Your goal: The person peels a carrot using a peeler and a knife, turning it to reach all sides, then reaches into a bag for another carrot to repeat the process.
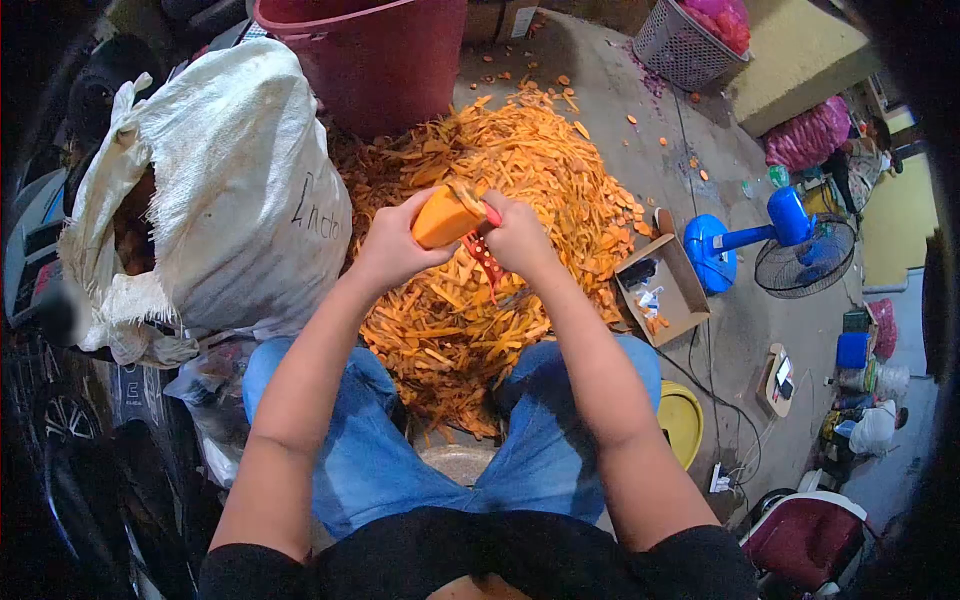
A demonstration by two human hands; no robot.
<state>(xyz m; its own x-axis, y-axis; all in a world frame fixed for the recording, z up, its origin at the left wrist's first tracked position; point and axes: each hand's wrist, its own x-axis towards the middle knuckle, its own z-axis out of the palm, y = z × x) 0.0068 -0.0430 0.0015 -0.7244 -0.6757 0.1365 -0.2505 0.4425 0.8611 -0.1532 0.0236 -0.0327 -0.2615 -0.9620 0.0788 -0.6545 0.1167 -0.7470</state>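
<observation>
Gripping a carrot (pixel 446 220), left fingers (pixel 408 213) partly hide it; right fingers (pixel 514 222) clasp a mostly hidden red tool (pixel 492 214).

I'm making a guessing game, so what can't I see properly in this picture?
All in the head view:
- The far end of the red tool: hidden behind the right hand and the orange vegetable.
- Most of what fills the white sack: covered by its cloth.
- The bottom of the red tub: hidden by its wall and cut off by the top edge.

Vegetable (pixel 440 221) smooth; sack (pixel 240 190) rough woven plastic; fan (pixel 790 216) glossy plastic; box (pixel 682 288) cardboard.
</observation>
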